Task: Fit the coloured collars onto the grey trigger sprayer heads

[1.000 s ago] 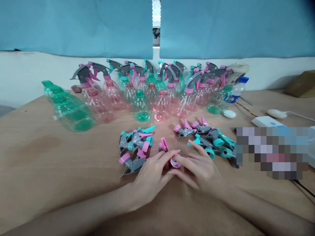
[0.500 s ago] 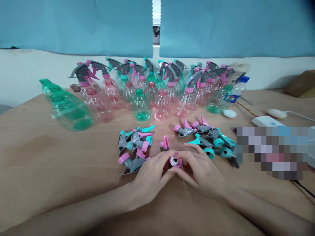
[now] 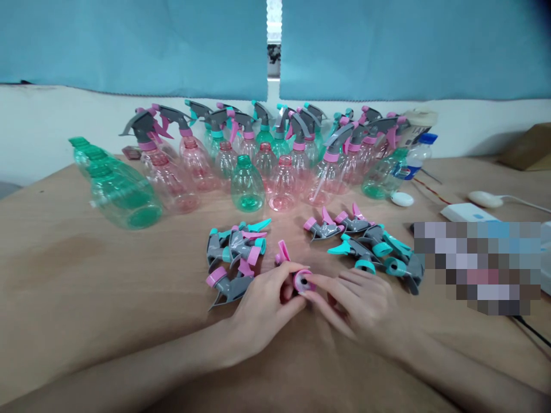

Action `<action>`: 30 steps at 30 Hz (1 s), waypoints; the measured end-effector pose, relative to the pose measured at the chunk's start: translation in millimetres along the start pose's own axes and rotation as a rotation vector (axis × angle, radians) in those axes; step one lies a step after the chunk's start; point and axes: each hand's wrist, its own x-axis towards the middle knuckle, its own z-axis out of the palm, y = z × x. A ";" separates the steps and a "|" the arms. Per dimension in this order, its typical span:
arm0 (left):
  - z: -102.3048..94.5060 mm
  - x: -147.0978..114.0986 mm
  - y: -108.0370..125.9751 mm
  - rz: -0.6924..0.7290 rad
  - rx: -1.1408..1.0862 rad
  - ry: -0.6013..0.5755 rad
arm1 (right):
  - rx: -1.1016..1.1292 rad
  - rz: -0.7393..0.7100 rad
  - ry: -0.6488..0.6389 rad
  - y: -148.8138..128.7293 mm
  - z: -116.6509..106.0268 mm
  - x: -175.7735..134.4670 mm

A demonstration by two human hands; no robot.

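Note:
Between both hands is a trigger spray head (image 3: pixel 303 281) with a pink collar, its round opening facing me and its pink trigger sticking up behind. My left hand (image 3: pixel 264 304) is closed around its body, thumb and index finger at the collar's left side. My right hand (image 3: pixel 359 301) pinches the collar's right edge with index finger and thumb, the index tip at the opening. Much of the grey body is hidden by the fingers. Left of my left hand lie several loose spray heads (image 3: pixel 230 287). Beyond my right hand is another group of spray heads (image 3: pixel 365 249), pink and teal.
Pink and green bottles (image 3: pixel 247 189) stand in rows at the back, many with spray heads on. Green bottles (image 3: pixel 124 198) are at the left. At the right are a Pepsi bottle (image 3: pixel 415 158), a white lid (image 3: pixel 402 199), a white power strip (image 3: pixel 469 212) and a blurred-out object (image 3: pixel 477 267).
The spray head has shifted slightly left and turned in my left hand. My right hand has drawn a little to the right, and its other fingers have curled in.

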 end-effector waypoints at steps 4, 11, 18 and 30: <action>-1.1 0.5 2.2 -0.011 -0.020 0.011 | -0.027 0.035 -0.002 -4.5 0.1 -0.7; -0.3 0.0 -0.5 0.042 0.008 0.058 | 0.084 0.086 0.001 -7.1 9.0 -8.3; 0.2 -1.2 -4.2 0.104 0.049 0.035 | 0.234 0.173 -0.054 -4.1 8.0 -6.3; 3.6 -1.7 -8.4 0.181 0.072 0.051 | 0.380 0.265 -0.202 1.9 6.5 -5.0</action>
